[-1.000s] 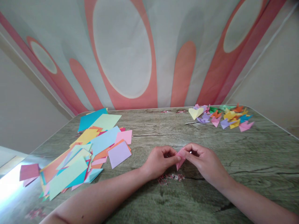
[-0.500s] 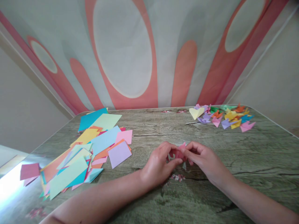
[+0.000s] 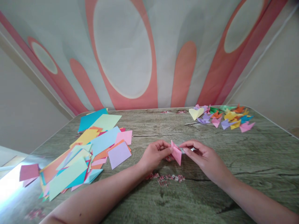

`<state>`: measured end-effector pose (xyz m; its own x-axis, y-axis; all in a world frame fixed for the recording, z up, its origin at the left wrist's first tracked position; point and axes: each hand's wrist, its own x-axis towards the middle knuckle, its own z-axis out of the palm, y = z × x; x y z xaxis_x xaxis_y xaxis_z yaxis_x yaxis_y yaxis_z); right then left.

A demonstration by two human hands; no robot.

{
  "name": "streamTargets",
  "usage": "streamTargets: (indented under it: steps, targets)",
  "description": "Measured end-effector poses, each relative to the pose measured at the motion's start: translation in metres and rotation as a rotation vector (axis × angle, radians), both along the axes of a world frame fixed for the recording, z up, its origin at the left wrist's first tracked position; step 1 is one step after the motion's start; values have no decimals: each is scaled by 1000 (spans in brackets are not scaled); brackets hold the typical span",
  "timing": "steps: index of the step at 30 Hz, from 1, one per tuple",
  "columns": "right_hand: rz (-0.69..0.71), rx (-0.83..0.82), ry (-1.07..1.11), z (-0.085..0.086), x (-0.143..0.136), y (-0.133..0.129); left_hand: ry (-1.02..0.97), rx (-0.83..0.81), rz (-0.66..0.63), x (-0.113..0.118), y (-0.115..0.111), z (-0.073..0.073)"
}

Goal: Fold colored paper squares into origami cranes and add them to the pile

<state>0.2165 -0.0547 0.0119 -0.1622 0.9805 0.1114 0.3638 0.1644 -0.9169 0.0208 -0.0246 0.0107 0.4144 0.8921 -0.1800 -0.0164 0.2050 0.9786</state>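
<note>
A small folded piece of pink paper (image 3: 177,153) stands up on a slant just above the table, in the middle of the head view. My left hand (image 3: 157,154) pinches its left side between thumb and fingers. Close by its right edge is my right hand (image 3: 201,154), thumb and forefinger a little apart; whether a fingertip touches the paper is hard to make out. The lower fingers of both hands are partly hidden.
On the left lies a loose pile of coloured paper pieces, with a lilac sheet (image 3: 119,154) and a pale green sheet (image 3: 68,179) on top. Several small folded paper figures, among them a pale yellow heart-like one (image 3: 196,114), sit at the back right of the wood-patterned table (image 3: 149,199).
The pink paper has turned and now shows a flat, pointed face. My right hand has drawn slightly away from it, while my left still grips it.
</note>
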Motion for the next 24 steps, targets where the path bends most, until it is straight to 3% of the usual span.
streamTargets:
  steps: [10, 19, 24]
  targets:
    - [107, -1, 77, -3, -2, -3, -124, -10, -9, 0, 0, -1]
    - [175, -38, 101, -3, -5, -2, -155, -134, 24, 0, -1, 1]
    - [179, -110, 207, -2, -6, -3, -192, -198, -20, -4, 2, 4]
